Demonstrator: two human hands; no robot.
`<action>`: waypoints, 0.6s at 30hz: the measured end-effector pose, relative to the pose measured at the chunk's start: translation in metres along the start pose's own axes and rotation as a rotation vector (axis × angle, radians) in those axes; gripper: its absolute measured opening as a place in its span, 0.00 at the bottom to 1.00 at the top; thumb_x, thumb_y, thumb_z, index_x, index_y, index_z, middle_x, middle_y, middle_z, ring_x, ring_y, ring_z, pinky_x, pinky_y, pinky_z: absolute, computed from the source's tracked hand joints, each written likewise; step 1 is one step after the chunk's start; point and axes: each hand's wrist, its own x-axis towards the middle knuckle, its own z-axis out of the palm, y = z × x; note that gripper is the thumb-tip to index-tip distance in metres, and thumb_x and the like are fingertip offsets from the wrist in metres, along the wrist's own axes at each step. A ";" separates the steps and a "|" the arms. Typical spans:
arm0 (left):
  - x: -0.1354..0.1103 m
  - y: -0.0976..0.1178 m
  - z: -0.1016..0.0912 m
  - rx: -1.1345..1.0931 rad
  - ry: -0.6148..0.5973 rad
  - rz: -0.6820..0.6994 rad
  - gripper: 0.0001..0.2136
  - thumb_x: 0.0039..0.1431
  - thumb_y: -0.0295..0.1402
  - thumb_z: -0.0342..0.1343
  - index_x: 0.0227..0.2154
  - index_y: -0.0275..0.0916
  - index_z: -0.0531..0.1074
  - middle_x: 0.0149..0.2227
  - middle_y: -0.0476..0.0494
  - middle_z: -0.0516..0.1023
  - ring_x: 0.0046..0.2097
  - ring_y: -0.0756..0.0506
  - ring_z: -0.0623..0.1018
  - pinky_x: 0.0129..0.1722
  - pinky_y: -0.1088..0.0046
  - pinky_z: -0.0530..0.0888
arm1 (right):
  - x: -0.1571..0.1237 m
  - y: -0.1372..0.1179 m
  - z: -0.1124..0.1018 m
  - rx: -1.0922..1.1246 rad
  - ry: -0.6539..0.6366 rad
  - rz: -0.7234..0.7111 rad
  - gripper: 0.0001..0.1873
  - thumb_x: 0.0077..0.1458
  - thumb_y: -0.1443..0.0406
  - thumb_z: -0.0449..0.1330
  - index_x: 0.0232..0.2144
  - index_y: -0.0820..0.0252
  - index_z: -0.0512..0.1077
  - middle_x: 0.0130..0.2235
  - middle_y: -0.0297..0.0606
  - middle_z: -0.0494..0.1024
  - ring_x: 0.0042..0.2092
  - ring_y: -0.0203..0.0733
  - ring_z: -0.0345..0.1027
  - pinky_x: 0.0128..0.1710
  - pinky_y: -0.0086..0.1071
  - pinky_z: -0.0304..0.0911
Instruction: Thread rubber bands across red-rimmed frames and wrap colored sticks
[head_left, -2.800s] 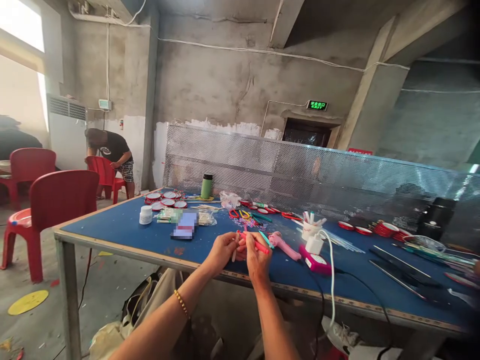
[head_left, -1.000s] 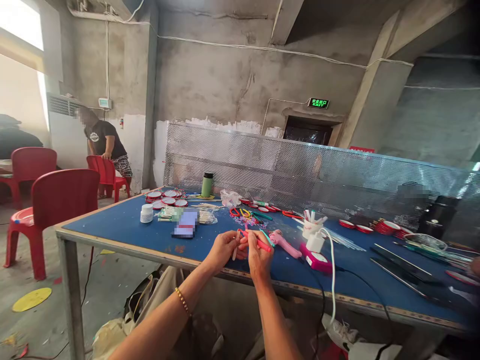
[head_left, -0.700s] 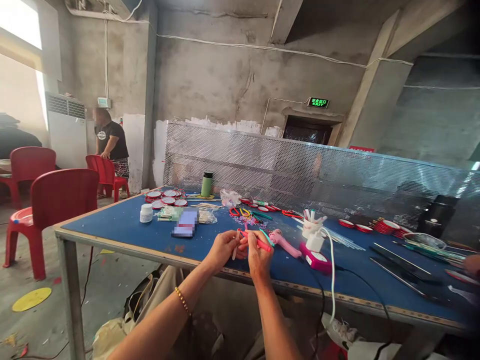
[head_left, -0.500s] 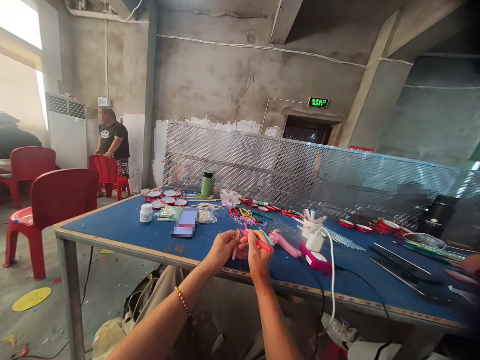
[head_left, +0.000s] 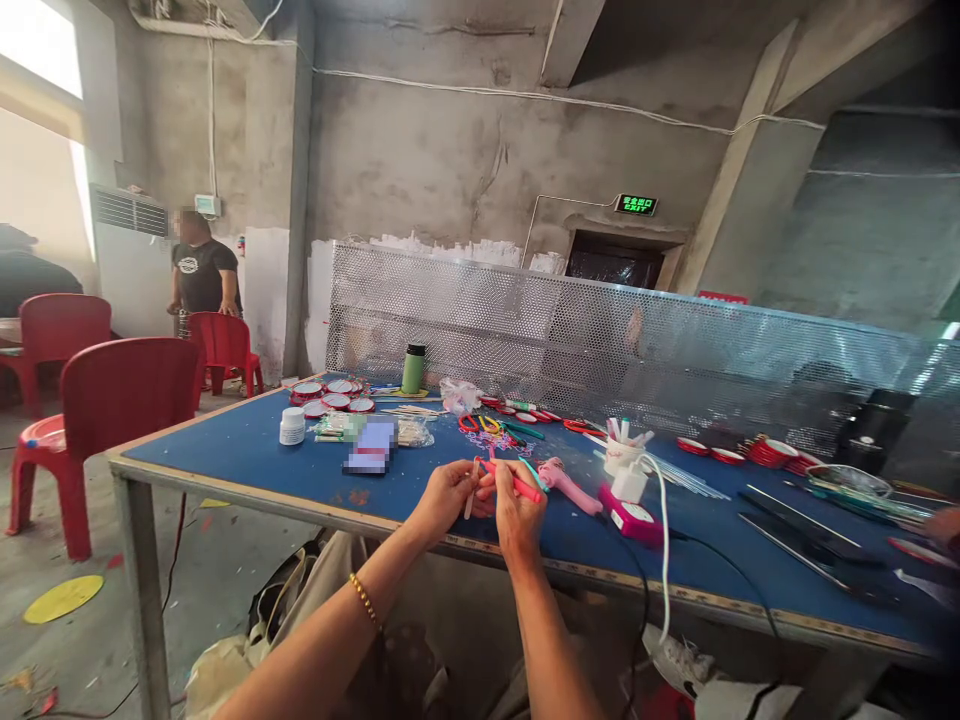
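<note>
Above the table's front edge, my two hands meet. My right hand [head_left: 519, 508] is closed round a red pen-shaped tool [head_left: 525, 487], whose tip points left at my left fingers. My left hand [head_left: 448, 497] pinches a thin pale strip [head_left: 470, 500] that hangs down from the fingertips; the tool's tip is beside it, and I cannot tell whether they touch. Just right of my hands lies a pink glue gun [head_left: 574, 487] with a teal part. Beyond my fingers are pliers with red and yellow handles [head_left: 489, 426] and small purple pieces [head_left: 495, 443].
The blue table [head_left: 247, 455] also bears a white bottle [head_left: 292, 427], a phone [head_left: 370, 446], a green flask [head_left: 413, 370], red-rimmed discs [head_left: 337, 401], a cup of pens [head_left: 624, 452], a magenta box [head_left: 631, 517] and cables. A perforated metal screen [head_left: 450, 310] stands behind. Another person's hand [head_left: 943, 524] shows at right.
My hands, the red tool and the strip stay almost where they were. In the background, a standing person has shifted left behind a red chair, which has turned or moved slightly.
</note>
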 end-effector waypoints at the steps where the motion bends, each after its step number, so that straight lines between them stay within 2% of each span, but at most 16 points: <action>1: 0.000 0.000 0.000 0.001 0.001 0.001 0.22 0.49 0.54 0.62 0.31 0.37 0.69 0.23 0.49 0.76 0.23 0.48 0.76 0.30 0.70 0.77 | 0.000 -0.001 0.000 0.010 0.000 0.004 0.14 0.60 0.56 0.57 0.27 0.58 0.71 0.23 0.30 0.76 0.20 0.37 0.71 0.26 0.31 0.71; 6: 0.000 0.001 0.000 0.000 -0.009 0.004 0.22 0.49 0.54 0.62 0.31 0.37 0.70 0.24 0.49 0.76 0.24 0.48 0.77 0.30 0.70 0.77 | 0.000 -0.002 0.000 0.024 0.008 0.002 0.14 0.60 0.56 0.57 0.27 0.58 0.71 0.22 0.31 0.76 0.20 0.37 0.71 0.24 0.30 0.69; 15: 0.000 0.001 0.001 0.002 -0.003 -0.001 0.22 0.47 0.54 0.62 0.30 0.38 0.69 0.23 0.49 0.76 0.24 0.48 0.77 0.30 0.70 0.76 | 0.001 0.000 0.001 0.020 0.014 -0.014 0.14 0.60 0.56 0.57 0.29 0.58 0.73 0.23 0.31 0.77 0.22 0.38 0.72 0.32 0.34 0.74; 18: 0.000 0.001 0.001 0.000 -0.001 0.001 0.22 0.48 0.54 0.62 0.29 0.38 0.68 0.23 0.49 0.76 0.24 0.48 0.77 0.30 0.70 0.76 | 0.001 -0.001 0.002 0.015 0.013 -0.015 0.14 0.60 0.55 0.57 0.29 0.57 0.72 0.22 0.31 0.77 0.21 0.38 0.72 0.32 0.34 0.74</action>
